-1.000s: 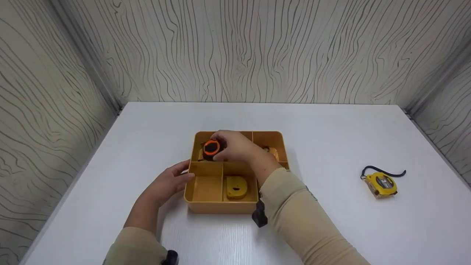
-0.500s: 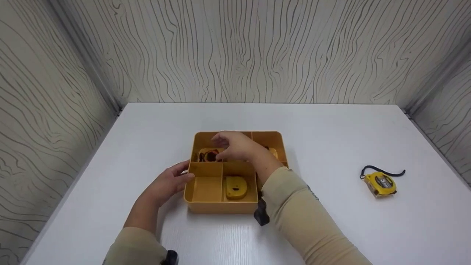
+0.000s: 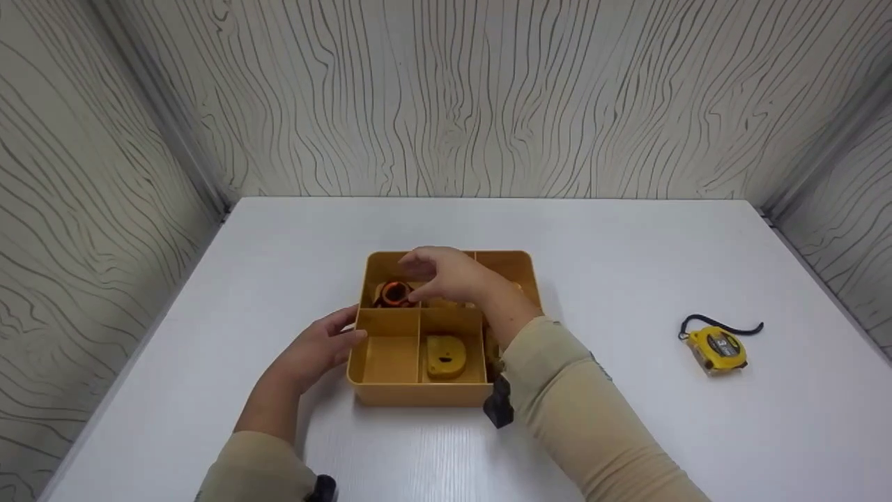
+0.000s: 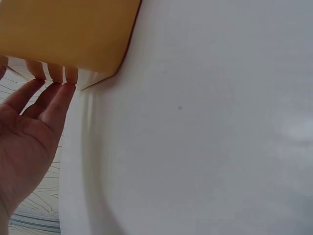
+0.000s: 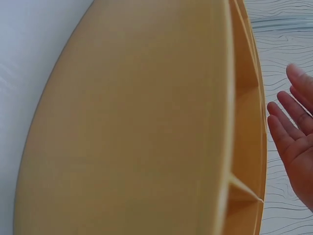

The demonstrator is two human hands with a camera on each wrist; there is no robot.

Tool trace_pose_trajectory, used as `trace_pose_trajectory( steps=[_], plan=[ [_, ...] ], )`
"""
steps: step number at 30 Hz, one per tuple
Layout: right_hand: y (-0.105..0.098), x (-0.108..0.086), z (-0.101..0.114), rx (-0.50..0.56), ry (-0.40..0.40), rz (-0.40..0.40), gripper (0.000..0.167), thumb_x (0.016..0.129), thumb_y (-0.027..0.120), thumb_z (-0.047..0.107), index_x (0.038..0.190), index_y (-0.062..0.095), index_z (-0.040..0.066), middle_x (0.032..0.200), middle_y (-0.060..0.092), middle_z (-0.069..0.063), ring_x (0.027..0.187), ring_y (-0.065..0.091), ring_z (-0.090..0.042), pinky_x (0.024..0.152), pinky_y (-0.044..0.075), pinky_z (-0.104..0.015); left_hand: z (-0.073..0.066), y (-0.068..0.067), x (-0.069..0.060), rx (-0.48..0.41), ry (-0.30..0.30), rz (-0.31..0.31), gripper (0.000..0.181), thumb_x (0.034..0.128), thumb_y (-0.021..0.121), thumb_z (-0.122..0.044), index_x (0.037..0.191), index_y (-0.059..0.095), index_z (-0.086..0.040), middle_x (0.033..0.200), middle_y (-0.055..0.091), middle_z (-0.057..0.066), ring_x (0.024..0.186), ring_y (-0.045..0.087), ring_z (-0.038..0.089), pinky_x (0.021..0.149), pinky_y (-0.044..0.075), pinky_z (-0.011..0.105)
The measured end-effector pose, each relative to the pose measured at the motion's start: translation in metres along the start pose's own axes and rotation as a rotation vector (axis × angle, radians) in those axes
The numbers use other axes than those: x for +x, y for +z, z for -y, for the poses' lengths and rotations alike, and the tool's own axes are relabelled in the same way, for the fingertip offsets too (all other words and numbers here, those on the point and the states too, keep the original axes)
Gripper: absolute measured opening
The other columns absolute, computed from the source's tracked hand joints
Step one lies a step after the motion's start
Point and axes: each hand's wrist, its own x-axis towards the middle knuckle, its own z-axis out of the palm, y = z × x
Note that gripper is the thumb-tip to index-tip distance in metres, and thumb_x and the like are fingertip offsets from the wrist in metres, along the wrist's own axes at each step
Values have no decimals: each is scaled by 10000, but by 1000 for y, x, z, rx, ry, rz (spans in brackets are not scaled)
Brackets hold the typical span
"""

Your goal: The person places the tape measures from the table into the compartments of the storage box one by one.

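In the head view a yellow divided box stands on the table. My left hand rests against its left side, and the left wrist view shows straight fingertips touching the outer wall. An orange-and-black tape measure lies in the back left compartment. Over the back compartments hovers my right hand, fingers spread with nothing between them, the thumb near that tape measure. A yellow tape measure sits in the front middle compartment. My right forearm hides part of the box's right side.
Farther right on the white table lies another yellow tape measure with a black wrist strap. Wood-grain patterned walls enclose the table at the back and sides.
The orange-and-black tape measure has gone down from my right fingers into the back left compartment and been let go. My right fingers have spread. The left hand stays at the box.
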Motion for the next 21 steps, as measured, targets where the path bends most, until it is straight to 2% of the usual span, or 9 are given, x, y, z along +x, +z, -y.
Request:
trace_pose_trajectory(
  steps=[5,12,19,21],
  plan=[
    [-7,-7,4,27,-20,2,548,789,715,163,1290,495,195,1296,515,-8,1192,478,-166,958,433,-352,0,1,0,-29,5,6,602,798,687,-323,1347,451,-254,1401,392,-37,1250,427,183,977,410,386],
    [-23,-23,5,28,-64,-21,526,784,722,210,1261,508,263,1236,537,66,1178,484,-150,964,426,-334,0,0,0,-19,-20,-2,603,804,681,-327,1354,439,-265,1405,382,-48,1255,418,182,979,408,394],
    [-46,-44,-1,21,-67,-64,517,791,715,218,1264,510,245,1237,547,6,1166,494,-160,955,436,-347,1,0,2,-20,-23,9,603,821,665,-317,1369,419,-262,1413,369,-49,1278,391,192,984,402,400],
    [-52,-50,-3,20,-61,-74,502,793,712,234,1256,517,250,1222,552,29,1164,497,-168,933,454,-349,0,0,2,-24,-23,8,600,818,669,-319,1363,424,-268,1414,366,-54,1282,384,191,986,400,401]
  ],
)
